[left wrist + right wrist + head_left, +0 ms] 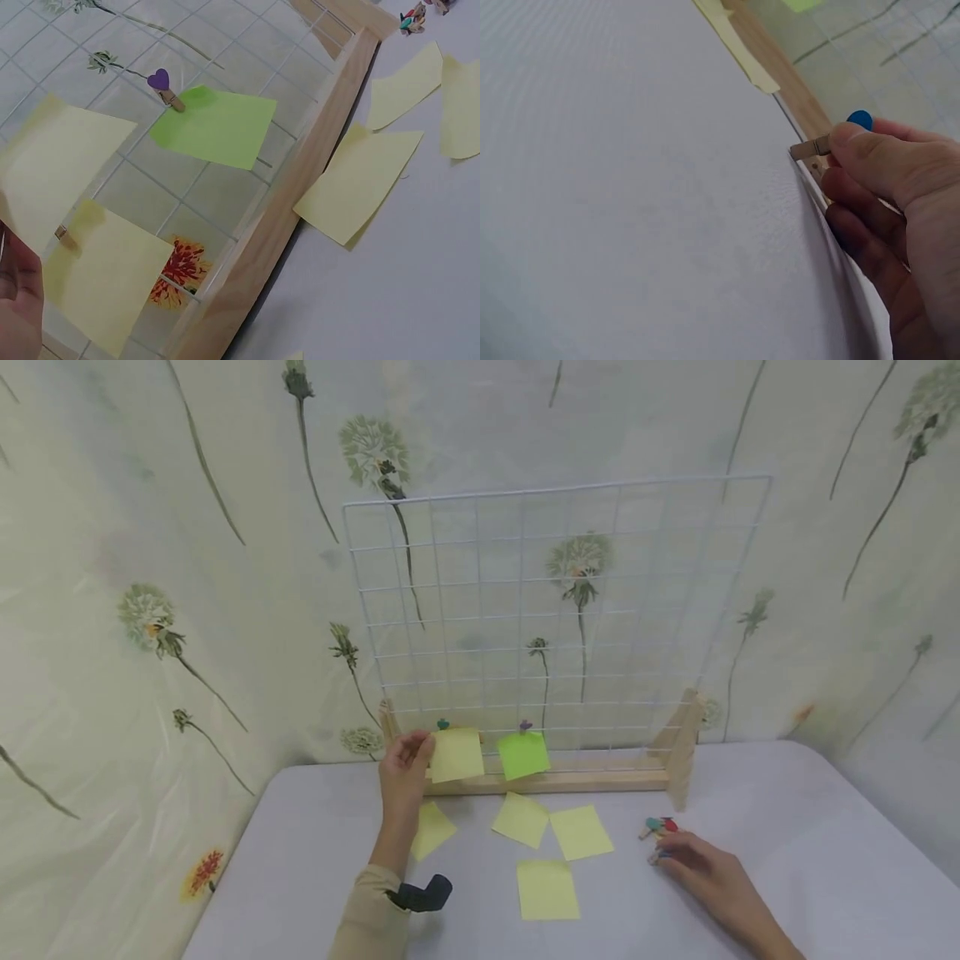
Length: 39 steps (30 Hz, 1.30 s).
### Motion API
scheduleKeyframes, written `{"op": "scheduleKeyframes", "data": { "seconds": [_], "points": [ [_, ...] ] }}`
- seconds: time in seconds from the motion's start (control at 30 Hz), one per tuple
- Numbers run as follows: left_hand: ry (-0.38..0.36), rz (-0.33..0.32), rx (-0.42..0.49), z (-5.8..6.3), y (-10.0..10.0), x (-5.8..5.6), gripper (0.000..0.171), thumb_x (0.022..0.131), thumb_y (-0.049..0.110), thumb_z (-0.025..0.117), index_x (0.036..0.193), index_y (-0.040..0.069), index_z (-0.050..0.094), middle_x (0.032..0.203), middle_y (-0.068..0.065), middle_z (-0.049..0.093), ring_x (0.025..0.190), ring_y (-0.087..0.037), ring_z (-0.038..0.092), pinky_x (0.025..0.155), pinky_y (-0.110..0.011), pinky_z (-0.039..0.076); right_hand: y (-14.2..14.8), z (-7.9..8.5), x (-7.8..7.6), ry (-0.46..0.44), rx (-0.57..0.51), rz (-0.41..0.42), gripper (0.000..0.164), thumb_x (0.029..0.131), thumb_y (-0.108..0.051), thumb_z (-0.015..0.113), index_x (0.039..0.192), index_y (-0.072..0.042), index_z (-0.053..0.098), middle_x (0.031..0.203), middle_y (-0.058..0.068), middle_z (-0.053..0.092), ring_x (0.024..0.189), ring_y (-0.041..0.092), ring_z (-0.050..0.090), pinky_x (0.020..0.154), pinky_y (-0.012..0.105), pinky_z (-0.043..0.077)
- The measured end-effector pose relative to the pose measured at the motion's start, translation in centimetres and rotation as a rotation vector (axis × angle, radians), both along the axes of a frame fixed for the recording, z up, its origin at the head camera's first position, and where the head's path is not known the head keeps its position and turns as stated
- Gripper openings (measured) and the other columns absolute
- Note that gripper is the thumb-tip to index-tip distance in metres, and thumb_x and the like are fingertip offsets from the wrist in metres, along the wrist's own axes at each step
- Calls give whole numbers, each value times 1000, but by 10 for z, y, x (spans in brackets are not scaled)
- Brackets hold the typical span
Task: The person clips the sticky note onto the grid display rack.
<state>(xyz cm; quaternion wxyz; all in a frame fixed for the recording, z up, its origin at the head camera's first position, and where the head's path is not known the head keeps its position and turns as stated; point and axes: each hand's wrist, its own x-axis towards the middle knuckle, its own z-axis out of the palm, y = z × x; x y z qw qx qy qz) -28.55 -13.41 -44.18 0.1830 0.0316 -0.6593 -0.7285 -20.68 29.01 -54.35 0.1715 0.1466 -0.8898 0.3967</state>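
My left hand holds a pale yellow sticky note by its left side, up against the low part of a white wire grid. In the left wrist view, this held note is above another yellow note with a small wooden clothespin at its edge. To its right hangs a green note, fixed by a clothespin with a purple heart. My right hand pinches a small wooden clothespin with a blue top between thumb and finger, beside a little pile of clothespins.
Several yellow notes lie on the white table, among them one in front and one at the right. Wooden feet and a wooden bar carry the grid. Behind it hangs a dandelion-print curtain.
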Motion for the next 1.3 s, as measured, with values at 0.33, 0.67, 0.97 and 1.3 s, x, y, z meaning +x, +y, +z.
{"op": "scheduleKeyframes", "data": {
  "seconds": [0.33, 0.67, 0.97, 1.3],
  "points": [
    [34, 29, 2, 13, 4, -7, 26, 86, 31, 69, 102, 12, 64, 101, 1, 65, 93, -11, 59, 79, -18, 48, -2, -1, 0, -21, -48, -10, 25, 85, -12, 69, 110, -14, 64, 102, 1, 70, 90, -11, 59, 74, 10, 49],
    [126, 14, 21, 28, 8, -14, 26, 86, 25, 69, 103, 7, 62, 98, 0, 64, 94, -11, 60, 79, -18, 48, -12, 7, -3, -52, -229, 26, 23, 88, -7, 64, 111, -7, 62, 109, 6, 66, 89, -3, 62, 63, 23, 54],
    [119, -39, 12, 38, 6, -16, 28, 88, 27, 66, 108, 9, 60, 107, -3, 64, 101, -13, 60, 87, -18, 49, -29, 19, -10, -25, -158, 21, 22, 88, -16, 66, 110, -12, 63, 102, -6, 66, 91, -3, 61, 70, 19, 53],
    [123, -72, 33, 55, 5, -24, 31, 87, 29, 66, 109, 8, 60, 108, -4, 65, 104, -13, 60, 90, -19, 48, -54, 57, -31, 11, -90, 54, 23, 91, -18, 63, 113, -13, 61, 105, 0, 66, 91, -2, 59, 69, 20, 53]
  ]
}}
